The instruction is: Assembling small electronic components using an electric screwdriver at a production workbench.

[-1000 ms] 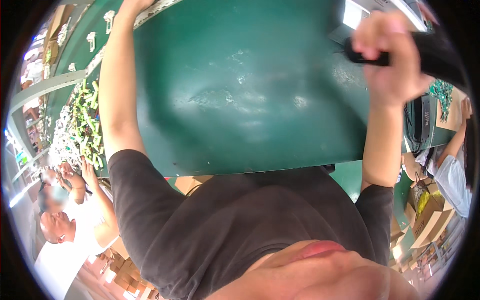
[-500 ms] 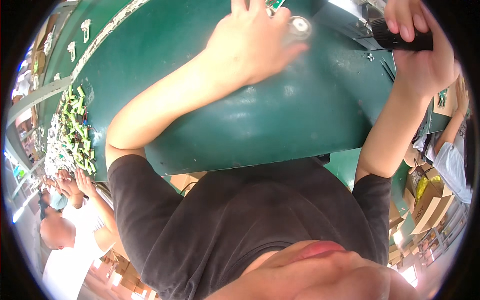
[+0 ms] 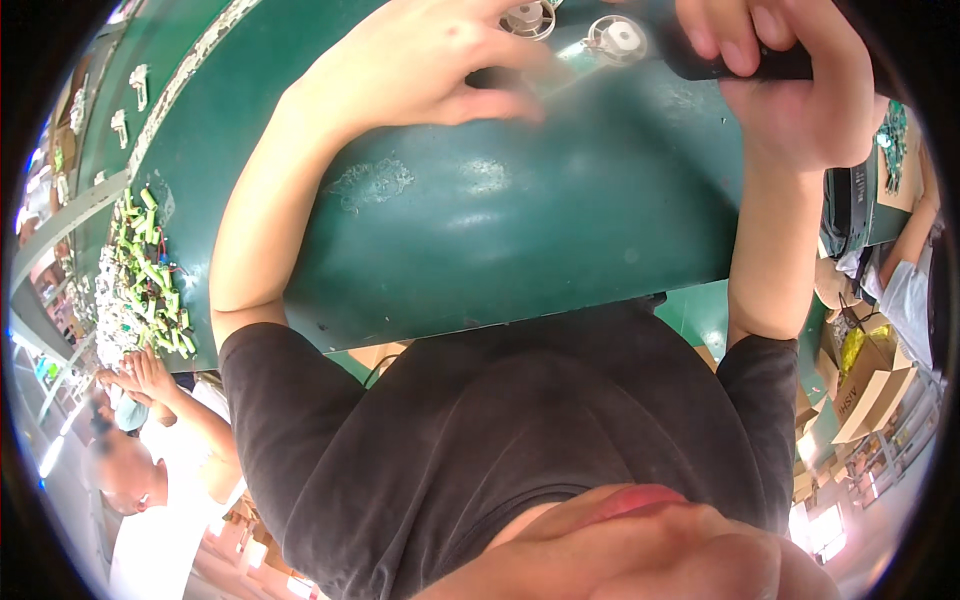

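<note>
My left hand (image 3: 440, 65) reaches over the green table with thumb and forefinger stretched out and apart; the fingertips are smeared by motion. Close to them is a pale, partly see-through piece (image 3: 575, 58), with a round white wheel-like part (image 3: 617, 40) at its far end. Beyond my left hand's fingers sits a second round part (image 3: 527, 18) with a grey centre and white rim. My right hand (image 3: 800, 90) is wrapped round a black cylindrical handle (image 3: 700, 62). What lies at the handle's far end cannot be made out.
Several light-green cylindrical cells (image 3: 150, 265) are heaped at the green table's (image 3: 480, 240) left edge, beside small white parts (image 3: 120, 310). A co-worker (image 3: 170, 480) sits at the left. Further right stand green circuit boards (image 3: 893, 150) and an open carton (image 3: 872, 385).
My left hand has drawn to the left, and the round white part now stands apart from it. My right hand has moved left with the black handle, toward that part.
</note>
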A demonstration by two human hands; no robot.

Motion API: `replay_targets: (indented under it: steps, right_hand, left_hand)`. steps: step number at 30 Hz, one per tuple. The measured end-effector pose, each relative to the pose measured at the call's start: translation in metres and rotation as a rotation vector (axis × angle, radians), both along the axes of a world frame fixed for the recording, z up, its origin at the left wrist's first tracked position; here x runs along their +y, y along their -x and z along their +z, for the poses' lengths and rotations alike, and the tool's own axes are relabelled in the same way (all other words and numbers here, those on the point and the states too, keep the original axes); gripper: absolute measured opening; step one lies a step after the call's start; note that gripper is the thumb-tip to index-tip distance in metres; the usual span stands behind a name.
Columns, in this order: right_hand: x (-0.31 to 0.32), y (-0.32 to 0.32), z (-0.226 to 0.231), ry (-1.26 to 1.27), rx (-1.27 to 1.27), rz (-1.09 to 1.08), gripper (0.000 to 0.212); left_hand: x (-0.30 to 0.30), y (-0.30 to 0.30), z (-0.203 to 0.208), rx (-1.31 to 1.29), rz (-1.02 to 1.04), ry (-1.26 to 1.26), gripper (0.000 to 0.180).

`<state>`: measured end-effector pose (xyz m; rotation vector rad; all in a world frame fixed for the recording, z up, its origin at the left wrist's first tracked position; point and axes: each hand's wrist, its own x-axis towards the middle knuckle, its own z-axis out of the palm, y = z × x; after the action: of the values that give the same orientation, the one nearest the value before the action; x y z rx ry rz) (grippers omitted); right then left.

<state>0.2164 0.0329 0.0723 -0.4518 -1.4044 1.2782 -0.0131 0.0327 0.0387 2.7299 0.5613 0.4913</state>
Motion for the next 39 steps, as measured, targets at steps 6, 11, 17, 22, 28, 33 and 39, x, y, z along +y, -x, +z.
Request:
replay_targets:
  steps: [6,11,17,22,28,33,39]
  right_hand:
    - [0.001,0.005,-0.021,-0.159,-0.038,0.028,0.032]
    - [0.004,0.009,-0.029,-0.226,-0.045,0.045,0.039]
    - [0.007,0.015,-0.032,-0.294,-0.052,0.059,0.049]
    - [0.009,0.022,-0.037,-0.302,-0.023,0.074,0.056]
    - [0.009,0.024,-0.038,-0.236,-0.034,0.069,0.06]
    - [0.005,0.034,-0.033,-0.174,-0.016,0.059,0.057]
    - [0.007,0.03,-0.036,-0.157,-0.083,0.003,0.056]
  left_hand:
    - [-0.012,-0.012,-0.027,-0.129,0.056,-0.099,0.024]
    - [-0.028,-0.025,-0.03,-0.148,0.244,-0.063,0.026]
    - [-0.027,-0.021,-0.037,-0.201,0.221,-0.168,0.028]
    - [-0.028,-0.017,-0.034,-0.205,0.258,-0.084,0.029]
    - [-0.029,-0.019,-0.041,-0.24,0.238,-0.068,0.028]
    - [-0.029,-0.014,-0.036,-0.219,0.228,-0.051,0.025]
    - [-0.023,-0.005,-0.032,-0.147,0.184,-0.051,0.024]
